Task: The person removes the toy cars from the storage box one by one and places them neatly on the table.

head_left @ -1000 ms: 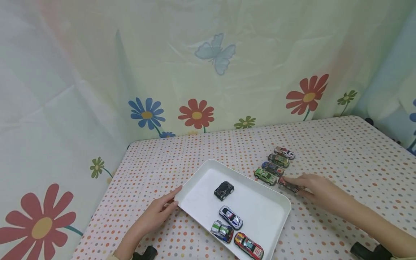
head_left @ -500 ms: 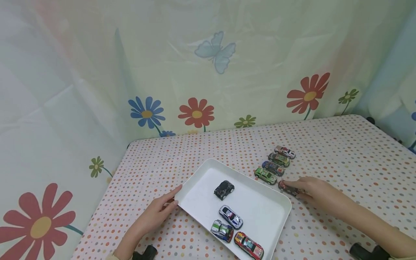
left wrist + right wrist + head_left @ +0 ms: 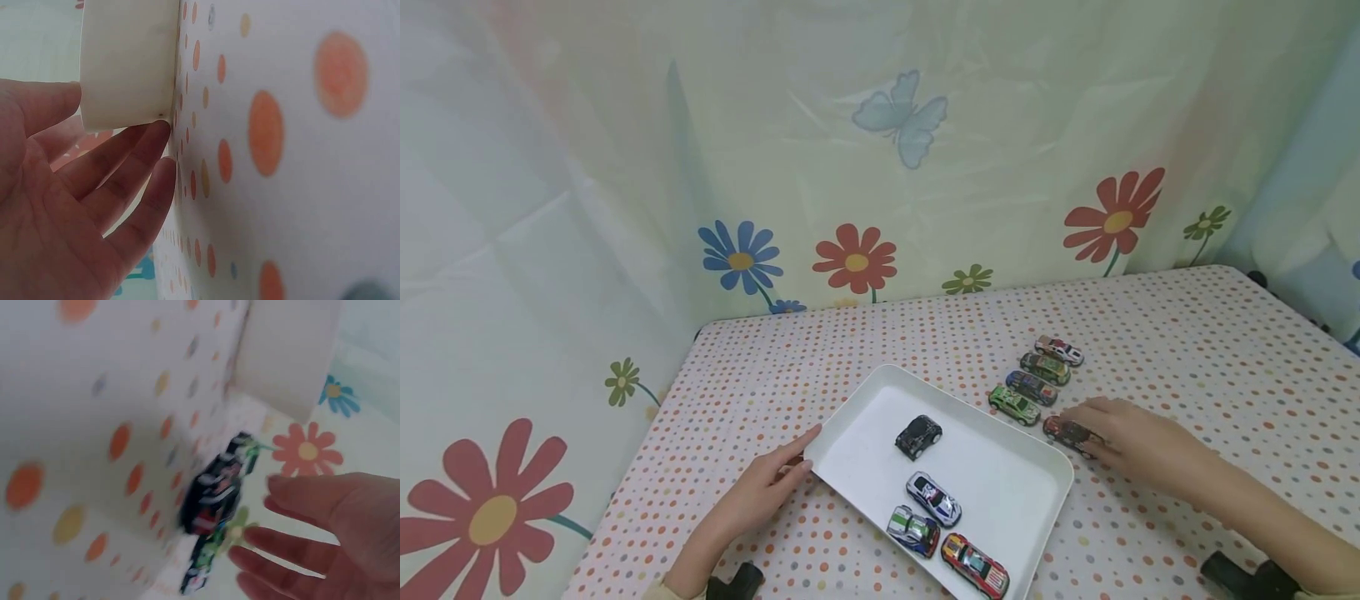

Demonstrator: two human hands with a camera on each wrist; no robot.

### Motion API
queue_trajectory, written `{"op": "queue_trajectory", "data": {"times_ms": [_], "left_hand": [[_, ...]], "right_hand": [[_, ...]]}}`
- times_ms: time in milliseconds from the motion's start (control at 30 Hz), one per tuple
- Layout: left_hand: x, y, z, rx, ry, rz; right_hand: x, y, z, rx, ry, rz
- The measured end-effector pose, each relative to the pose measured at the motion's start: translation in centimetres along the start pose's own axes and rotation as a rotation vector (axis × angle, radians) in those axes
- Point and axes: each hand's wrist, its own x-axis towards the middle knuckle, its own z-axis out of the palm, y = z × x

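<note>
My left hand (image 3: 760, 493) touches the corner of a white rectangular tray (image 3: 857, 400); in the left wrist view its thumb and fingertips meet the tray's outer wall (image 3: 128, 62), fingers loosely extended. On the dotted cloth my right hand (image 3: 1138, 442) hovers over the rear of a dark red-and-black toy car (image 3: 1063, 431). The right wrist view has that toy car (image 3: 212, 494) apart from the fingers, which are spread with nothing between them. Beyond it a green toy car (image 3: 1014, 405), a blue one (image 3: 1032, 387), a dark green one (image 3: 1045, 368) and a white one (image 3: 1059, 350) stand in a slanted row.
Inside the tray are a black toy car (image 3: 918, 437), a white-and-blue one (image 3: 933, 499), a green-and-silver one (image 3: 913, 531) and a red-and-yellow one (image 3: 975, 566). A flowered curtain (image 3: 895, 183) hangs behind the table (image 3: 820, 350).
The dark red-and-black toy car has shifted slightly nearer, away from the row. My right hand has let go of it and lifted a little. My left hand stays at the tray corner.
</note>
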Motion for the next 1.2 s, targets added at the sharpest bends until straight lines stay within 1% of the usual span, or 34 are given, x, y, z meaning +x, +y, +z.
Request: {"op": "queue_trajectory", "data": {"times_ms": [100, 167, 233, 300, 367, 467, 533, 667, 767, 933, 1033, 1200], "left_hand": [[0.0, -0.1, 0.0, -0.004, -0.007, -0.002], [0.1, -0.1, -0.1, -0.010, -0.009, 0.000], [0.1, -0.1, -0.1, -0.017, -0.009, 0.004], [0.2, -0.1, -0.1, -0.016, -0.005, 0.009], [0.2, 0.0, -0.1, -0.009, -0.003, 0.016], [0.3, -0.1, -0.1, 0.003, -0.006, 0.022], [0.3, -0.1, -0.1, 0.009, -0.009, 0.022], [0.2, -0.1, 0.0, 0.021, -0.009, 0.020], [0.1, -0.1, 0.0, 0.027, -0.005, 0.019], [0.0, -0.1, -0.1, 0.026, -0.005, 0.012], [-0.1, -0.1, -0.1, 0.030, 0.001, 0.008], [0.0, -0.2, 0.0, 0.020, -0.009, 0.015]], "right_hand": [[-0.2, -2.0, -0.7, -0.004, 0.101, -0.036], [-0.4, -3.8, -0.8, 0.037, 0.146, -0.075], [-0.6, -5.3, -0.4, 0.074, 0.180, -0.155], [-0.6, -6.5, 0.3, 0.106, 0.191, -0.249], [-0.6, -7.4, 1.1, 0.146, 0.171, -0.328], [-0.7, -8.4, 2.2, 0.203, 0.111, -0.419], [-0.8, -8.8, 2.8, 0.257, 0.058, -0.472], [-1.0, -9.4, 3.6, 0.344, -0.017, -0.573], [-1.0, -9.6, 3.8, 0.360, -0.063, -0.609], [-0.7, -10.0, 3.8, 0.313, -0.114, -0.629], [-0.5, -10.4, 3.7, 0.288, -0.136, -0.613], [0.0, -11.2, 3.4, 0.284, -0.195, -0.547]]}}
